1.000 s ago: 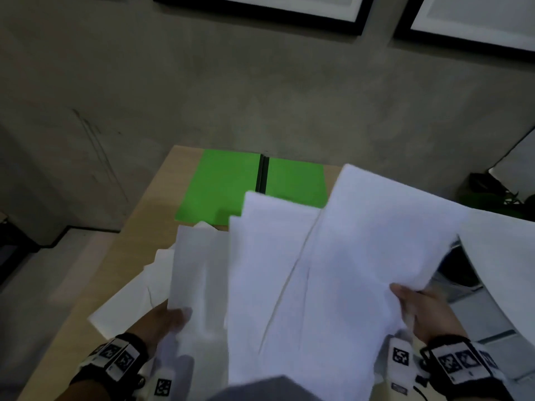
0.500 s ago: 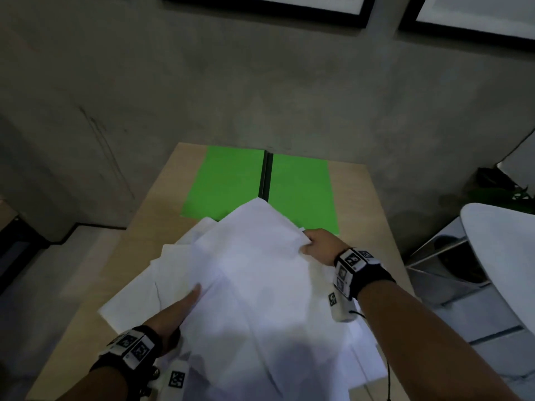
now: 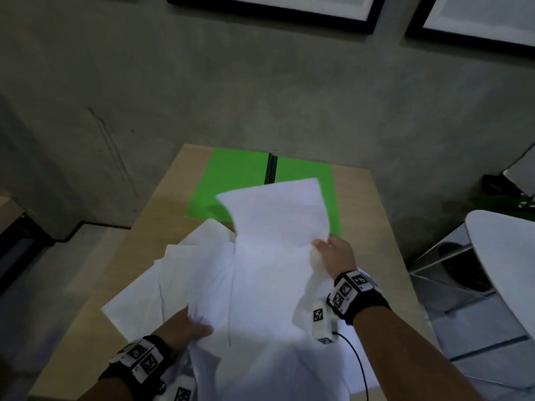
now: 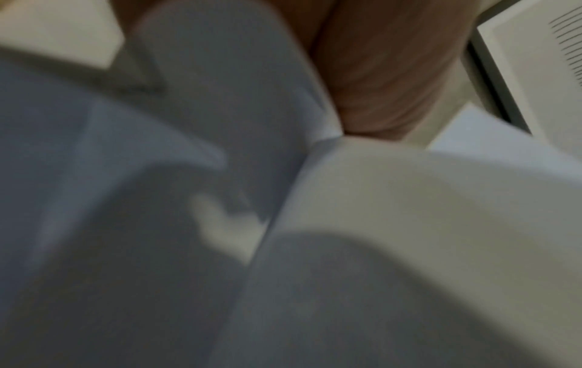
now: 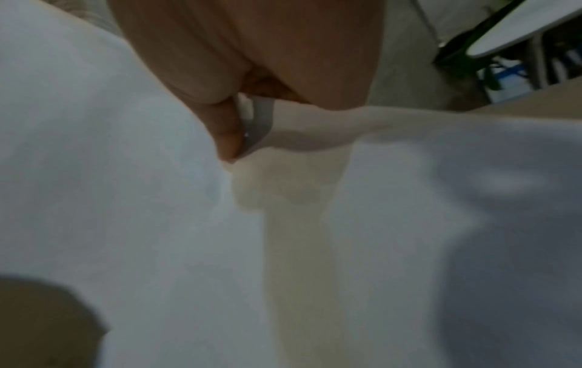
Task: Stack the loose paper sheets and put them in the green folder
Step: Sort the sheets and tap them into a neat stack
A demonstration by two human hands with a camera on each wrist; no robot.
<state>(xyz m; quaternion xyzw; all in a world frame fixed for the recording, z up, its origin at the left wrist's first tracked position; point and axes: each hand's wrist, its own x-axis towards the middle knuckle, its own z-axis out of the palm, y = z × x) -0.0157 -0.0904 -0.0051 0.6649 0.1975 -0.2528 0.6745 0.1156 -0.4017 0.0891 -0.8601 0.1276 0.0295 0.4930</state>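
The green folder (image 3: 231,183) lies open at the far end of the wooden table (image 3: 373,215), its black spine in the middle. A loose heap of white paper sheets (image 3: 260,285) covers the near half of the table and overlaps the folder's near edge. My right hand (image 3: 330,250) pinches the right edge of a top sheet (image 5: 252,129), whose far end curls up over the folder. My left hand (image 3: 185,328) grips the left edge of the upper sheets, thumb on top. The left wrist view is blurred, showing paper (image 4: 157,174) against the hand.
A grey concrete wall with black-framed pictures (image 3: 275,10) stands behind the table. A white round tabletop (image 3: 506,270) and a metal frame are at the right, with a green plant (image 3: 503,201) beyond. The floor drops away at the left.
The raised bundle of sheets came down onto the heap. My right hand moved forward along the right edge and now lifts a top sheet toward the folder. The left hand took hold of the left edge.
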